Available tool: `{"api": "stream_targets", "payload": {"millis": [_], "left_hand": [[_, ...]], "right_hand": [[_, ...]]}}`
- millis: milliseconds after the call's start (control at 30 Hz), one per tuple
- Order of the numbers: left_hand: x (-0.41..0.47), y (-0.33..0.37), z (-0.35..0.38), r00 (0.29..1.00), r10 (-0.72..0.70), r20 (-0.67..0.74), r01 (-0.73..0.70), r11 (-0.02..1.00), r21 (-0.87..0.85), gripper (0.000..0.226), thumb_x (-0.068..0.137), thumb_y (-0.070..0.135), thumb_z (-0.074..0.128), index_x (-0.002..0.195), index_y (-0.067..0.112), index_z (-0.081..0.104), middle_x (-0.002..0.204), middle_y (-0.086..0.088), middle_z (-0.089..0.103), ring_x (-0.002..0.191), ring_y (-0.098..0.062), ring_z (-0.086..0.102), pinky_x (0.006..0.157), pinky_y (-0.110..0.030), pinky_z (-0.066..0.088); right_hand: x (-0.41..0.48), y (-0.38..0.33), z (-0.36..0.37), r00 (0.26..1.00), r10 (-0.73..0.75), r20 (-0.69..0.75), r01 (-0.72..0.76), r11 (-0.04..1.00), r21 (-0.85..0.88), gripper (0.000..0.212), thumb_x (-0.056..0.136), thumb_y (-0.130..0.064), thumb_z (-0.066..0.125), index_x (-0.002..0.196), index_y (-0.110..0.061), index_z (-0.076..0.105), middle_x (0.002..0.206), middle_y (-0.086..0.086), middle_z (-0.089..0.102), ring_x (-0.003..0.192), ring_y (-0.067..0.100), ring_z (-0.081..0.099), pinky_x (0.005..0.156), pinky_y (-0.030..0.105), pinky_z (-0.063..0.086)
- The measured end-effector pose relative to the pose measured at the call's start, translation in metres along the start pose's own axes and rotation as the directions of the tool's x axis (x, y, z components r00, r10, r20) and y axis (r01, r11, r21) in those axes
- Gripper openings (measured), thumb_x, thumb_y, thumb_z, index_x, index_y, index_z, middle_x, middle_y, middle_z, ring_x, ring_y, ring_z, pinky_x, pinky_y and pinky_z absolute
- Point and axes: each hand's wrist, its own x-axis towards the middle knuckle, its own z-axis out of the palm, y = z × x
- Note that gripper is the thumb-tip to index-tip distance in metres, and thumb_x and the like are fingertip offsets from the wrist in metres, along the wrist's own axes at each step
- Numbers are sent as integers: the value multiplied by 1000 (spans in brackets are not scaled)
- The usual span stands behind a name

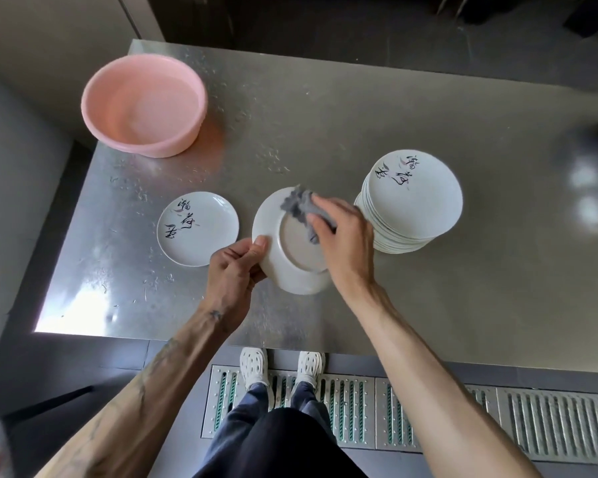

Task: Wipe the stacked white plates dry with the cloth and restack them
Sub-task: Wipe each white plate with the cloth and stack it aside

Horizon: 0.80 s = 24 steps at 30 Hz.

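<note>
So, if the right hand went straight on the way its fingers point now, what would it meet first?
Past the cloth it presses on the held plate, the right hand seems to meet only bare table; the pink basin likely lies left of that line, though depth is unclear.

One wide-angle camera, worn on the person's head, looks forward and steeply down onto the steel table [325,108] from close above. The left hand [237,267] and right hand [346,243] meet near the frame's centre; below the table's near edge, white shoes [253,369] and the floor grate [549,422] show.
</note>
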Motion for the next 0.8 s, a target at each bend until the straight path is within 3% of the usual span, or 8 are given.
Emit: {"api": "stream_targets", "payload": {"millis": [133,333,400,500,600,667,733,800], "left_hand": [[1,4,-2,999,3,35,-5,999,35,23,96,25,66,87,9,80,87,-5,74,80,-16,67,74,-30,57],[4,3,-4,998,-25,-62,24,1000,-20,25,101,20,61,93,0,74,92,-14,73,84,-21,68,77,-33,59],[4,4,-4,994,-42,-102,35,996,-77,23,102,17,59,97,0,74,96,-13,74,87,-21,69,79,-34,61],[6,6,-6,986,-59,-156,39,991,-128,21,104,15,57,106,0,71,106,-15,68,93,-19,65,88,-34,60],[6,7,-1,978,-63,-197,31,987,-158,19,105,13,55,113,-1,64,109,-15,59,94,-18,59,87,-31,58],[5,7,6,980,-59,-191,25,984,-175,21,105,13,54,116,-2,63,107,-17,61,93,-21,60,81,-31,59],[4,6,10,985,-43,-167,15,987,-161,21,106,15,51,108,-1,65,94,-16,61,75,-20,59,63,-29,53],[3,6,11,986,-44,-163,18,987,-160,22,107,17,50,105,1,65,87,-14,59,67,-17,55,57,-27,46]], "right_hand": [[27,0,-4,988,152,22,-152,988,15,31,92,-19,71,123,-20,74,113,0,76,103,21,69,93,35,52],[-10,-23,21,988,-67,142,61,997,49,37,89,-17,76,125,-20,72,124,-7,71,114,14,63,100,19,44],[-30,-20,23,984,-103,147,97,994,49,37,90,-16,75,127,-20,72,123,-8,70,111,14,62,99,20,46],[-48,-2,18,989,-101,110,104,994,-19,36,90,-12,76,125,-17,73,121,-5,72,106,15,64,96,23,49],[-52,1,18,998,53,-16,-54,998,-21,34,89,-8,75,122,-16,74,116,-1,73,103,23,65,92,21,47],[-54,-16,29,998,41,-37,-41,999,0,36,88,-7,75,123,-17,74,120,-3,72,106,21,65,94,22,48],[-58,-34,42,998,-53,-24,54,998,16,37,88,-9,76,124,-16,73,122,-5,71,109,18,63,97,24,50],[-57,-36,44,994,-101,-30,101,995,24,37,88,-10,76,124,-16,73,122,-6,70,109,17,63,97,26,51]]}}
